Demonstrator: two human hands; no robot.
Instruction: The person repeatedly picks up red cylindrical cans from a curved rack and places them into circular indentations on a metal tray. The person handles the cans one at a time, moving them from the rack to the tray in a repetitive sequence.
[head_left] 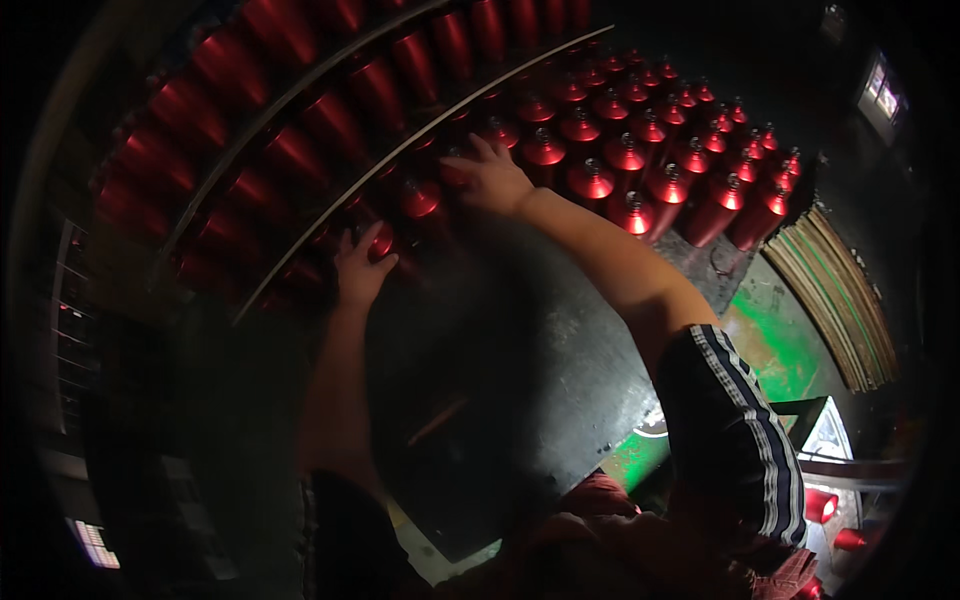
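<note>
Shiny red metal bottles with cone-shaped shoulders and small narrow necks stand crowded on a dark tabletop (590, 340). My left hand (360, 268) curls its thumb and fingers around the shoulder of one red bottle (381, 241) at the near left edge of the group. Farther right, my right hand (497, 183) reaches over with thumb and fingers around another red bottle (455, 175), which it partly hides. Between the two hands stands a separate red bottle (420, 198). Shadow covers the lower parts of these bottles.
Behind thin pale rails (420, 135), tiers of red bottles (330, 120) rise at the far left. More bottles (625, 155) stand in rows at the right. A stack of flat sheets (835, 300) lies beyond the table's right edge, near a green floor patch (775, 345).
</note>
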